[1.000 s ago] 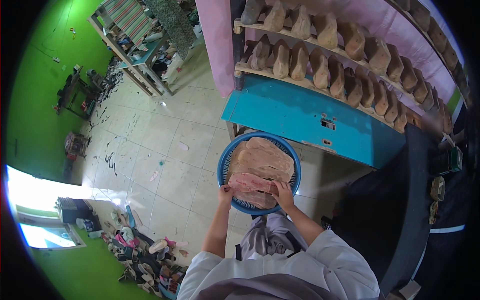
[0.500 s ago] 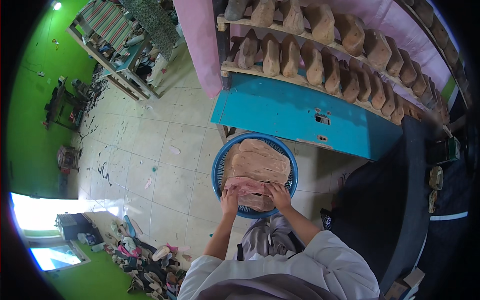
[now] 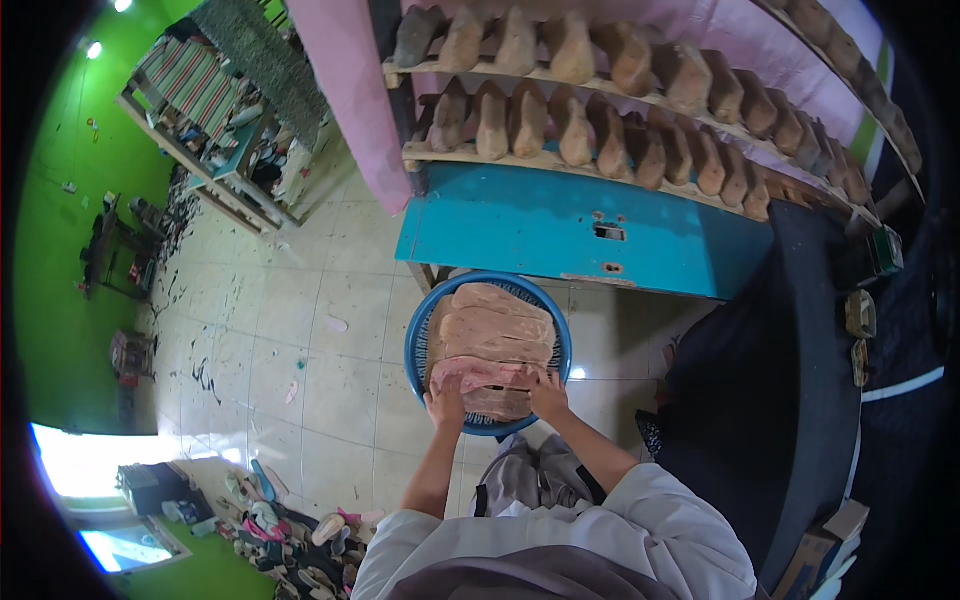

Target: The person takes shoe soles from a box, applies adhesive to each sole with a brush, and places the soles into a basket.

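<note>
Both hands (image 3: 495, 398) gripping pink sheet (image 3: 480, 376), blue basket (image 3: 420, 330), open tiled floor (image 3: 300, 340) left

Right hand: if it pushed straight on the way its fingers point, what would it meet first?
The right hand points up-picture across the pinkish sheet it touches; next comes the tan stack, then probably the blue basket's far rim.

Illumination is bright and even across the tiled floor (image 3: 300, 330). Two round ceiling lamps (image 3: 108, 20) at far left show as small overexposed spots. A window (image 3: 95, 470) at near left is blown out to white with a bluish lower pane. Faint glare marks the floor just right of the blue basin (image 3: 420, 330). The dark cloth (image 3: 780, 400) at right holds little detail. Fisheye distortion bends the wooden shelves (image 3: 640, 95); a black vignette surrounds the circular field. Focus is sharp centrally and softens toward the rim.
</note>
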Tool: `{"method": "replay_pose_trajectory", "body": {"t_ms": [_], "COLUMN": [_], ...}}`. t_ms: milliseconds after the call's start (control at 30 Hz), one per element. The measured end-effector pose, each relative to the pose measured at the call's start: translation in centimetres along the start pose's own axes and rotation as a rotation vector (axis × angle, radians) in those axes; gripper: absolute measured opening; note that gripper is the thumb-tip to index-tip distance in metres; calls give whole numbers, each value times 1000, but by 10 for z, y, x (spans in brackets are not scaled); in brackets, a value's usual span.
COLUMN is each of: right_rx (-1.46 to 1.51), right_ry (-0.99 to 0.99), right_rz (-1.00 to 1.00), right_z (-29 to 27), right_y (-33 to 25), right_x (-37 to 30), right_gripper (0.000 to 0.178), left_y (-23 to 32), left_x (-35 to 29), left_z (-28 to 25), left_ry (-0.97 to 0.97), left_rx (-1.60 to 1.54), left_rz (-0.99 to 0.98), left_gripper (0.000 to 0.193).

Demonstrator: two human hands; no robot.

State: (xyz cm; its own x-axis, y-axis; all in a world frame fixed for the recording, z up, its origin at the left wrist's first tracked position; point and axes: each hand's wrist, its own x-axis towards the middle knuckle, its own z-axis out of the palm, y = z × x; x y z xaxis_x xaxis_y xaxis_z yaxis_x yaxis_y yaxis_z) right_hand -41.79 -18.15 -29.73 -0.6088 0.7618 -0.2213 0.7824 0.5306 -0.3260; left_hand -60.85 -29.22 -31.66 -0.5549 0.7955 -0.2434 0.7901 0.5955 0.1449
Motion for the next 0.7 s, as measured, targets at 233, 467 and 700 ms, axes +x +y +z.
{"method": "replay_pose_trajectory", "body": {"t_ms": [233,467,700], "right_rx": [251,347,192], "right_ry": [304,636,1118], "right_rz": [-114,162,535], "right_z": [-72,-156,-218], "right_y": [40,115,189], "right_x": [-61,-186,-404], "right_gripper": [47,54,40], "left_y": [53,197,374], "left_x": [-39,-108,-213], "left_z": [-31,-56,-76], "left_ry": [83,182,284], "left_rx": [-135,-263,-461], "left_rz": [33,424,936], "left_gripper": [50,58,45]}}
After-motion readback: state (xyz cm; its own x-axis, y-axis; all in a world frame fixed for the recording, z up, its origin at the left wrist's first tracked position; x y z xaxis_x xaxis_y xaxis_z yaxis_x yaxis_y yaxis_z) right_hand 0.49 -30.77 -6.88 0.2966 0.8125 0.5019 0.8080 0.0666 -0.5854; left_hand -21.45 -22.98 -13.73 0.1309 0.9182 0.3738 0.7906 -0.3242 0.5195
